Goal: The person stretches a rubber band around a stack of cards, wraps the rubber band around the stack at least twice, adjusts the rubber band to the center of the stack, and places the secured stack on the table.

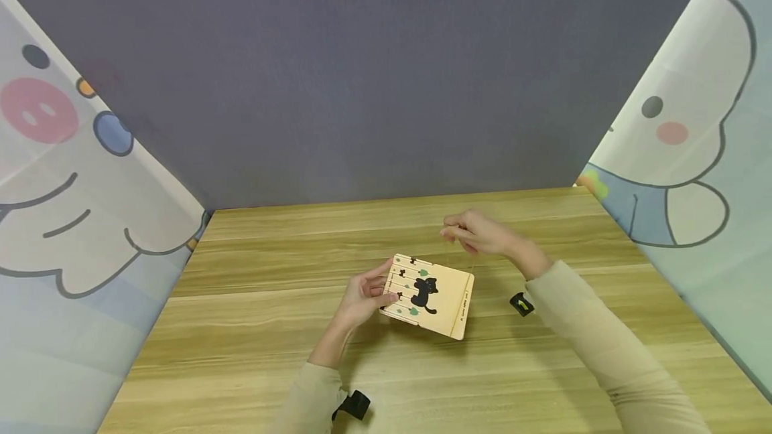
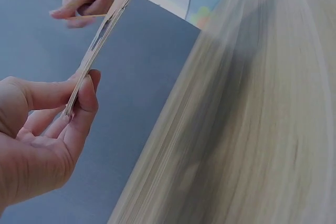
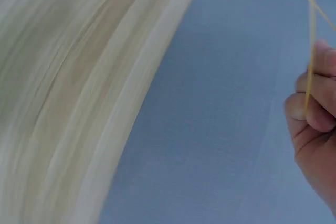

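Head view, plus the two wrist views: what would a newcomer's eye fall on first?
Probably the cat-print notebook, held by the left hand above the wooden table. Then the thin yellowish band stretched out from it by the right hand. A large pink-nosed cartoon figure fills the head view's left side.

- Opens wide left of the left hand [image 1: 364, 295], over tabletop [image 1: 229, 317] up to the patterned panel [image 1: 36, 233].
- Gets blocked right of the left hand by the cat-print booklet [image 1: 447, 297].
- Stays crossed between booklet and right hand [image 1: 475, 233] by a taut yellow band [image 3: 312, 40].
- Allows passage under the raised booklet.
- Ends beyond both hands at the grey wall [image 1: 386, 79].
- Tightens below the right hand, near a black item [image 1: 521, 305] beside the sleeve [image 1: 603, 340].
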A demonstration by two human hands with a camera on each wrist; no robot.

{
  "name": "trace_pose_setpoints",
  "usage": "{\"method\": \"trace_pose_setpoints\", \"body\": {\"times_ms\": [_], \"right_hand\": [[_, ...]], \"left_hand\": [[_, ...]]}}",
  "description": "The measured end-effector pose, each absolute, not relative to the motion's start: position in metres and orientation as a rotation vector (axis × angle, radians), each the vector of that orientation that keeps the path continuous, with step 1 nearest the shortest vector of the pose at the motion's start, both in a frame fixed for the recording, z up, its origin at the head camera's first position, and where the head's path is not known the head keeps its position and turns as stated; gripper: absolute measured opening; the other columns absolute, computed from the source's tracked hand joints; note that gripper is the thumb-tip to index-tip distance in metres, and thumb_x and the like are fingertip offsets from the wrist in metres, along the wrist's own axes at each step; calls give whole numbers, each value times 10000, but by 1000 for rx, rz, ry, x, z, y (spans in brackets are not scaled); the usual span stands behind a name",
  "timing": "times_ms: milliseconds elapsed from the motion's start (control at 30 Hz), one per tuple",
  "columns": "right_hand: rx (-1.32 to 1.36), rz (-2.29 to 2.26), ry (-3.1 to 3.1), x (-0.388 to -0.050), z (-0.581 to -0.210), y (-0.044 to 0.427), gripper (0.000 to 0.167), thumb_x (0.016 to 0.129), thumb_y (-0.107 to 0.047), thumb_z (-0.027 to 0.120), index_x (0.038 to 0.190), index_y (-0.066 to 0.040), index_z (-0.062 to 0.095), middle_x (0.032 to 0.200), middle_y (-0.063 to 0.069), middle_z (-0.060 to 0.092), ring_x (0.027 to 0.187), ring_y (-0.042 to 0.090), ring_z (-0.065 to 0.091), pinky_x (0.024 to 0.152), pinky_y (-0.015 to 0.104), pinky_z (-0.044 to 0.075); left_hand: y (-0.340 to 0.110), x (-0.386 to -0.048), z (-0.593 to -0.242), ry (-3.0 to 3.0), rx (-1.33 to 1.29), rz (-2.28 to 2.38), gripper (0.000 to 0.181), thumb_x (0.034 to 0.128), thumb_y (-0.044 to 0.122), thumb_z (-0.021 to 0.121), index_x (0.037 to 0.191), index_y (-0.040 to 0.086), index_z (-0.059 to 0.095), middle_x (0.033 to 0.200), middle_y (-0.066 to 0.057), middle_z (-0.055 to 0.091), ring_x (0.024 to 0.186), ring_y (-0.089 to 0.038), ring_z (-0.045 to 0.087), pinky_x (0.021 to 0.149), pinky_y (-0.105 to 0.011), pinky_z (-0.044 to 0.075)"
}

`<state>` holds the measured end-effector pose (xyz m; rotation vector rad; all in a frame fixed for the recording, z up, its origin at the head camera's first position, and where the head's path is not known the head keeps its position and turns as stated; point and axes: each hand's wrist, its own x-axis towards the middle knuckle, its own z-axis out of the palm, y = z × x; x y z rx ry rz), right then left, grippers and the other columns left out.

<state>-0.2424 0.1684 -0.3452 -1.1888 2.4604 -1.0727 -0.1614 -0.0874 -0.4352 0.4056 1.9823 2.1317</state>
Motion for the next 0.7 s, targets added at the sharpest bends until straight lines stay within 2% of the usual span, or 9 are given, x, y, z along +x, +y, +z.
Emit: {"method": "trace_pose_setpoints", "body": {"times_ms": [100,200,267,333,400,467,533,567,700], "right_hand": [[-1106,-1245,2397,-238,-342,167,378,954,-123,399,599,-54,508,421,-15,409,305,111,357,342,224,367],[-1076,-1384,2289,-239,-343,168,467,971,-93,326,574,12,548,381,15,408,302,41,311,290,185,269],[-1075,-1425,2229,-239,-344,169,492,977,-80,281,627,68,593,371,79,417,305,29,302,268,187,223],[-1113,-1429,2188,-242,-348,171,488,980,-78,266,696,101,621,372,121,424,303,43,313,273,184,230],[-1157,-1386,2200,-241,-347,171,459,975,-58,280,739,79,648,379,122,441,301,75,340,357,171,352],[-1239,-1330,2235,-240,-346,170,404,959,-21,319,762,50,665,379,74,457,296,116,363,531,169,459],[-1361,-1240,2298,-238,-345,169,344,936,7,373,779,12,679,410,11,492,293,96,349,570,167,463],[-1418,-1187,2330,-236,-344,169,315,928,5,398,797,1,685,416,-11,485,292,68,319,574,159,457],[-1644,-883,2458,-231,-343,167,224,916,-70,469,934,-20,687,631,-2,639,361,-65,148,344,127,283]], "left_hand": [[-88,-161,-434,1983,402,2134,655,713,-166,615,1308,1,399,1065,-283,562,867,-310,613,717,-328,531],[-88,-160,-434,1983,395,2131,657,712,-162,617,1308,10,402,1064,-279,564,861,-312,614,715,-329,532],[-87,-160,-434,1975,394,2127,655,712,-160,616,1308,7,401,1066,-279,563,861,-316,613,719,-331,530],[-87,-159,-434,1973,398,2121,651,715,-157,617,1307,3,400,1067,-278,563,861,-318,612,724,-330,529],[-88,-159,-433,1975,408,2110,649,717,-152,618,1308,-1,395,1071,-275,562,869,-313,610,735,-327,526],[-89,-160,-433,1969,416,2098,649,722,-147,619,1311,-2,390,1081,-274,558,883,-308,606,745,-322,522],[-92,-160,-432,1960,414,2084,649,725,-145,617,1315,1,387,1092,-273,553,894,-303,603,753,-319,519],[-93,-161,-432,1957,414,2075,650,728,-142,617,1317,3,384,1097,-270,552,900,-297,602,758,-317,518],[-98,-161,-429,1945,416,2050,651,734,-134,618,1323,10,379,1093,-262,558,897,-276,605,760,-313,517]]}}
